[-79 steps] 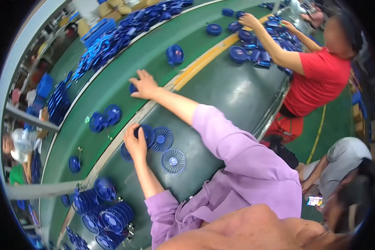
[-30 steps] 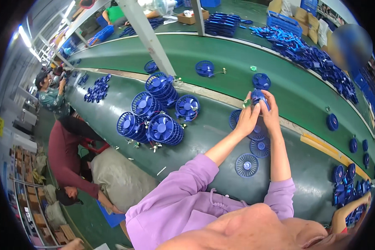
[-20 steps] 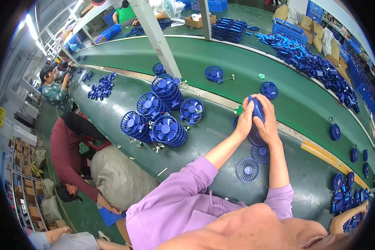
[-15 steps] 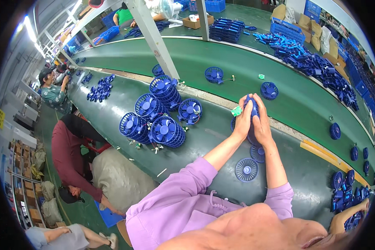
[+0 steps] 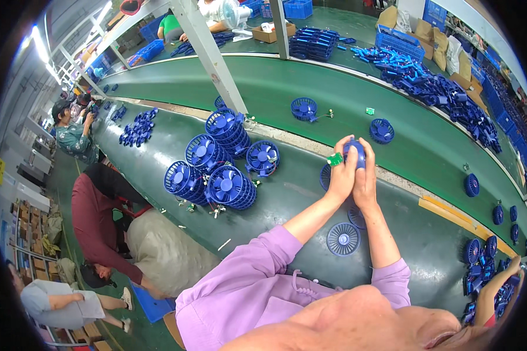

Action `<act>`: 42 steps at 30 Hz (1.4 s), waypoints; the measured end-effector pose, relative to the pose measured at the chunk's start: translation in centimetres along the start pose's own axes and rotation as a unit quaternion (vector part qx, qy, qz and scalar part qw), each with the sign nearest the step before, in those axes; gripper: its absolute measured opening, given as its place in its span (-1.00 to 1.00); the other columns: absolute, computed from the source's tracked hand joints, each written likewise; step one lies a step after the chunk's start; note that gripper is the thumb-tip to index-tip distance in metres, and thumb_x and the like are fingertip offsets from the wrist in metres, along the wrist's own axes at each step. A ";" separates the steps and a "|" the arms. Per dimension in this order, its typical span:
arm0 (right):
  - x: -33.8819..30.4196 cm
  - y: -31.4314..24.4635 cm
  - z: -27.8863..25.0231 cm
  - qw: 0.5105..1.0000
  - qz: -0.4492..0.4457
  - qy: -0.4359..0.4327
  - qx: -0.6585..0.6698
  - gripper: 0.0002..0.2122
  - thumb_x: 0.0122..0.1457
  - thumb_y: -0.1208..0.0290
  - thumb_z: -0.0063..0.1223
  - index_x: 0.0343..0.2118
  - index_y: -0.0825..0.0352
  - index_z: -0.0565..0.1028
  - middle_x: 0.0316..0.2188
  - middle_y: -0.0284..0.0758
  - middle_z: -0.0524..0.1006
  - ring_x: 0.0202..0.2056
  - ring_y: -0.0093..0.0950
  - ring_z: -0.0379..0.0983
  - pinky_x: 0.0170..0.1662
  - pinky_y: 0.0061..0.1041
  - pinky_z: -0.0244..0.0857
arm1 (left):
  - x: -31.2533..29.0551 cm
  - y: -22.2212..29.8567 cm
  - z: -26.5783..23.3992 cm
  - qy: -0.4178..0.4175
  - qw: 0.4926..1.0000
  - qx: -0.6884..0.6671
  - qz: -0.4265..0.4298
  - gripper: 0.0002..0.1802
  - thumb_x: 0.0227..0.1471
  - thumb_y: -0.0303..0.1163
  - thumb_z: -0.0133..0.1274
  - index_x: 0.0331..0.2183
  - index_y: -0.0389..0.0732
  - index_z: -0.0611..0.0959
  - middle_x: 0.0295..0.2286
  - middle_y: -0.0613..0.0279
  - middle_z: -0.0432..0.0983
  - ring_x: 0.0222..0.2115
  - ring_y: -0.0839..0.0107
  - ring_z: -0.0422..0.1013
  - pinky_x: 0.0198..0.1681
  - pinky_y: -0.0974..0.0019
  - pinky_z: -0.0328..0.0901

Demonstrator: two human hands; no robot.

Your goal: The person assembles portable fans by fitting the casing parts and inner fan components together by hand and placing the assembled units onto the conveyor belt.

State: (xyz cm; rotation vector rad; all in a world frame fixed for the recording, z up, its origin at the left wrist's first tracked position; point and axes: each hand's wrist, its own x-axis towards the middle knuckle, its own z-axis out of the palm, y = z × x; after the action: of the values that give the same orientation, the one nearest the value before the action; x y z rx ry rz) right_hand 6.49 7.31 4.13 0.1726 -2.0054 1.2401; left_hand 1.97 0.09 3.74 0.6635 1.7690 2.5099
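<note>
Between my left hand [image 5: 341, 176] and my right hand [image 5: 366, 182] is a rounded blue plastic fan part [image 5: 355, 152], gripped from both sides. Beside my left fingers shows a small green circuit board [image 5: 335, 159], seemingly attached to the part. Much of what I hold is hidden by my palms. Under my forearms lies a round blue fan grille [image 5: 344, 238] on the dark green table, with a second grille [image 5: 357, 217] partly behind my right arm. Another blue round piece [image 5: 324, 176] sits just left of my left hand.
Stacked blue fan cages [image 5: 231, 186] with wires stand left on the table [image 5: 293, 202]. Beyond a low ledge, a green conveyor belt [image 5: 263, 82] carries a fan cage [image 5: 304, 109] and others. A metal post [image 5: 208, 55] rises ahead. A co-worker's arm [image 5: 489, 292] reaches among blue parts at right.
The fan part has turned between my hands, so its smooth rounded side now shows at the top. At right the co-worker's arm has reached farther up; a person at lower left has shifted.
</note>
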 end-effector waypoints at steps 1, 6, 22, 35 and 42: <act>-0.3 0.0 0.4 0.995 0.060 0.011 0.074 -0.36 0.30 -0.14 -0.47 0.18 0.37 0.19 0.16 -0.19 0.22 0.18 -0.34 0.15 0.21 -0.36 0.02 | -0.3 0.0 0.2 0.009 0.996 0.063 0.063 -0.49 0.21 -0.13 -0.13 0.04 -0.30 0.33 -0.04 -0.04 0.31 -0.01 0.16 0.25 0.08 0.16 0.12; -0.7 -0.3 -0.2 0.889 0.281 0.026 0.359 -0.35 0.29 -0.17 -0.51 0.18 0.33 0.19 0.11 -0.24 0.30 0.12 -0.38 0.25 0.17 -0.38 0.12 | -0.3 1.7 0.4 0.005 0.918 0.266 0.293 -0.31 0.09 0.13 -0.09 0.00 -0.27 0.38 -0.07 -0.03 0.32 -0.04 0.05 0.22 0.06 0.02 0.04; -0.5 0.9 -0.1 0.943 0.178 0.002 0.282 -0.45 0.30 0.04 -0.36 0.22 0.33 0.12 0.14 -0.20 0.22 0.17 -0.38 0.14 0.23 -0.40 -0.02 | 0.5 0.0 1.1 -0.002 0.966 0.116 0.231 -0.66 0.07 -0.30 -0.06 -0.14 -0.27 0.46 -0.12 -0.01 0.38 -0.08 0.09 0.27 0.06 0.11 0.09; -1.2 11.7 -17.5 0.804 0.224 0.273 -0.478 -0.38 0.05 0.03 0.18 0.10 0.31 0.32 0.09 0.08 0.28 0.14 -0.04 0.18 0.14 -0.15 0.10 | 9.1 -10.3 10.8 -0.185 0.887 0.409 0.109 -0.43 0.02 -0.07 0.07 -0.07 -0.34 0.49 -0.05 -0.14 0.36 -0.05 -0.08 0.27 0.06 0.01 0.19; 1.6 7.8 -11.6 0.948 0.094 0.086 -0.293 -0.76 0.05 0.39 0.16 -0.22 0.34 0.54 -0.18 -0.15 0.54 -0.07 -0.19 0.42 0.02 -0.30 0.26 | 12.8 -14.0 11.4 -0.183 0.821 0.537 0.064 -0.69 0.00 -0.22 0.01 -0.30 -0.22 0.64 -0.22 -0.09 0.47 -0.15 -0.03 0.38 -0.10 0.01 0.34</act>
State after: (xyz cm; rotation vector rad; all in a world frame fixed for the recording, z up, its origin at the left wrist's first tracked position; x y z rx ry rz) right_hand 7.84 21.20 2.43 -0.4113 -2.1744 0.6873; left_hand -9.21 18.48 -1.36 1.1620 2.8720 1.0286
